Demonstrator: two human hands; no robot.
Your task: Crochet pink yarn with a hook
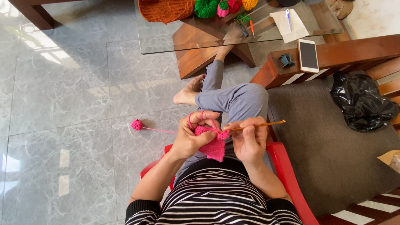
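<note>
Grey marble floor tiles [62, 104] fill the left of the view, under a person seated on a red plastic chair [287, 175]. Beside the chair stands a wooden sofa with a dark seat cushion [329, 158]; a crumpled black plastic bag [362, 104] lies on it, and a white phone [308, 55] rests on its armrest. Ahead, a glass-topped table [166, 46] carries an orange knitted piece [166, 9] and several coloured yarn balls [216, 6] at its far edge.

Over the lap, the left hand [192, 135] pinches a small pink crocheted piece [213, 146] between thumb and fingers, with pink yarn looped over the raised forefinger. The right hand [249, 141] is closed around an orange crochet hook [258, 125], its tip at the piece's top edge. The strand runs left to a small pink yarn ball [136, 124] on the floor.

Even stitches likely depend on steady yarn tension over that forefinger and holding the work just beside the hook.
</note>
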